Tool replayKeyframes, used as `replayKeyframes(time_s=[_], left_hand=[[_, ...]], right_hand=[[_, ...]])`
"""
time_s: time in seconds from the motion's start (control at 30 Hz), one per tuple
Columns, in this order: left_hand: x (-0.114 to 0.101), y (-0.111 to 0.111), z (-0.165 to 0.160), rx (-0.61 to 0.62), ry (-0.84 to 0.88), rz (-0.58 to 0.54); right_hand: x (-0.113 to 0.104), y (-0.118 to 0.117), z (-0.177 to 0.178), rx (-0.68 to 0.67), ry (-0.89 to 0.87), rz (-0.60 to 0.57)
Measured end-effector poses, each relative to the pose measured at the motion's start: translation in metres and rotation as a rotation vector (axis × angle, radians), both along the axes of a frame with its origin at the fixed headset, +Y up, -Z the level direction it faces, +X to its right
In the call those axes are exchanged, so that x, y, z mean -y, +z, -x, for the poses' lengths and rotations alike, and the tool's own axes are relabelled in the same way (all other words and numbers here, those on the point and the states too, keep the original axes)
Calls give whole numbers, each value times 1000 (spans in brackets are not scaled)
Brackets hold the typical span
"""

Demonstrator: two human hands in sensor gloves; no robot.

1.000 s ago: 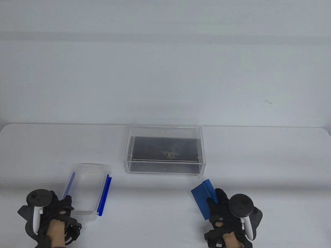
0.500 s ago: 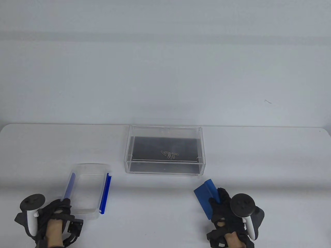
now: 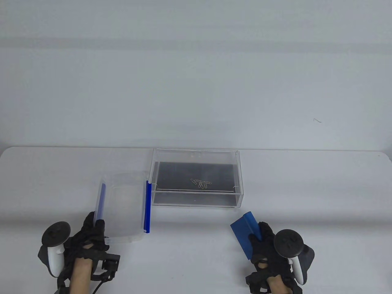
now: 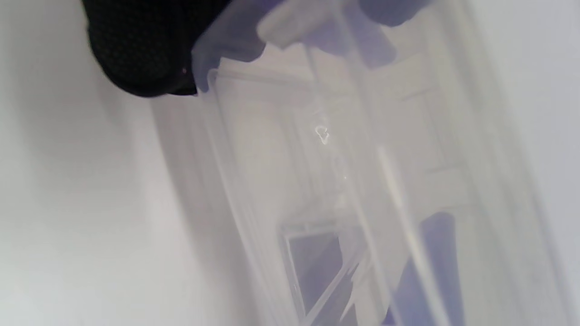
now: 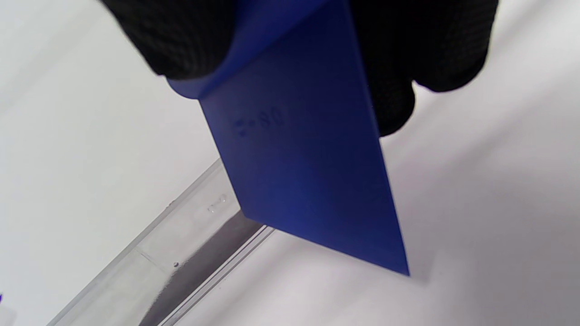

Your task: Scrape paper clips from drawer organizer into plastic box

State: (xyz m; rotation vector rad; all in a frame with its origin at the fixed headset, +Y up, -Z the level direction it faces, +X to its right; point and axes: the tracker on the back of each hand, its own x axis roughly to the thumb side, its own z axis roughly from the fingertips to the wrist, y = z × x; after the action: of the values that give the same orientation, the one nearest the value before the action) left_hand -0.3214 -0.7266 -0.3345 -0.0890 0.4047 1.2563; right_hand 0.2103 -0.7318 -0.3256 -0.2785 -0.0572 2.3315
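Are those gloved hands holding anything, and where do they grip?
Left hand holds the plastic box at its near end. Right hand holds the blue scraper by its handle end.

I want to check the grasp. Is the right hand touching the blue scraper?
Touching. In the right wrist view the gloved fingers press on both faces of the blue scraper; the table view shows the right hand gripping it.

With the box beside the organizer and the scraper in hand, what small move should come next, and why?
Probably the right hand should carry the blue flat scraper into the clear acrylic drawer organizer, behind the silver paper clips. The translucent blue-latched plastic box, held by the left hand, already sits alongside.
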Motion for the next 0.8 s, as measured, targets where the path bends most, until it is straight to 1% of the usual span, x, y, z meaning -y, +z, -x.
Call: replayKeyframes(time_s=[0.2, 0.3, 0.4, 0.53, 0.67, 0.8], left_hand=[[4, -3, -63, 140, 11, -16], [11, -3, -91, 219, 9, 15], [18, -2, -113, 294, 37, 57], [27, 1, -132, 352, 85, 99], [37, 4, -145, 387, 124, 156], [46, 4, -152, 393, 106, 204]], right_hand=[[1, 0, 0, -1, 4, 7], [2, 0, 0, 2, 0, 8], [2, 0, -2, 6, 6, 9], [2, 0, -4, 13, 10, 8], [3, 0, -1, 23, 75, -2], [-7, -5, 6, 27, 107, -55]])
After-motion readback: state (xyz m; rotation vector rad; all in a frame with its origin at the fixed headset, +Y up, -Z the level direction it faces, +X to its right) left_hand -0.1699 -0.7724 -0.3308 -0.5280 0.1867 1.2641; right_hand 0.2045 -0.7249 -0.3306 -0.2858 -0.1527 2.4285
